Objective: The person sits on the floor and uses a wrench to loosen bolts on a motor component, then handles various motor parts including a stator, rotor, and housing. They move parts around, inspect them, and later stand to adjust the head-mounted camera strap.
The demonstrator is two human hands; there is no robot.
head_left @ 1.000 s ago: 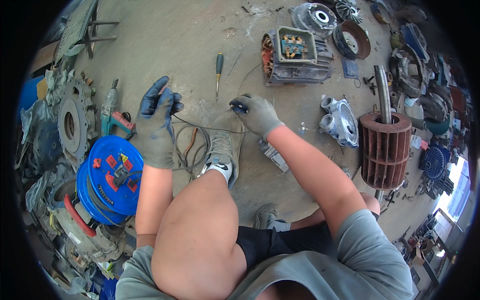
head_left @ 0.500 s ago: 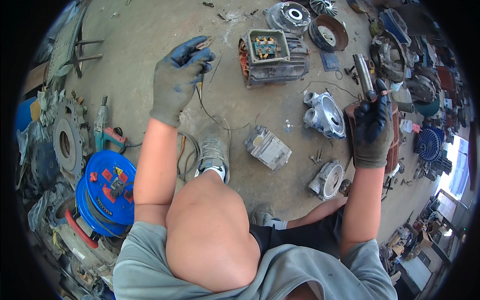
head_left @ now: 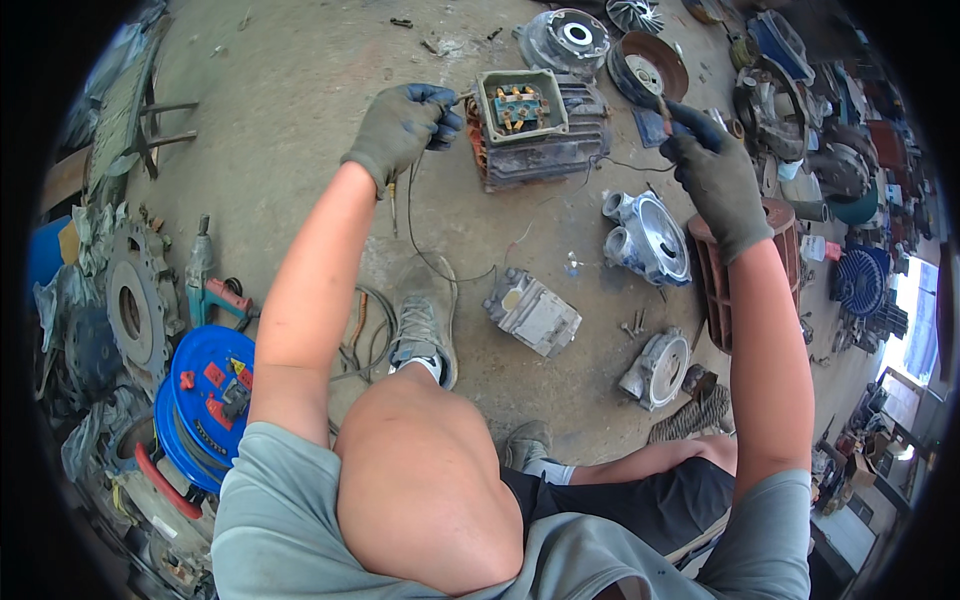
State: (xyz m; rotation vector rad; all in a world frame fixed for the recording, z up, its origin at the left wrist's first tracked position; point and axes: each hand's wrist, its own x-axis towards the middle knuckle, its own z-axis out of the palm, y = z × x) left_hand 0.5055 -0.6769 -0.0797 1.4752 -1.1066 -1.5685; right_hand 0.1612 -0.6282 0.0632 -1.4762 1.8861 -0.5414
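The motor lies ahead of me on the floor, bearing a square, open-topped terminal box. Inside that sit a teal board and several brass posts.

My gloved left hand is at the box's left side, fingers curled around a thin probe with its tip near the rim; I cannot tell whether they touch. My right hand, right of the motor, pinches a second probe, pointing up toward a rusty dish that contains a pale hub. A dark wire drops from my left hand, curving toward a grey box.

The floor is worn, stained concrete in a cluttered workshop. A bright opening shows at far right.

Concrete stretches from my left hand to a metal frame at the left edge, where a blue reel holding cable and a drill stand. A screwdriver lies below my left wrist. On the right, two pale castings and a rusty rotor crowd my forearm. My shoe is planted left of the grey box.
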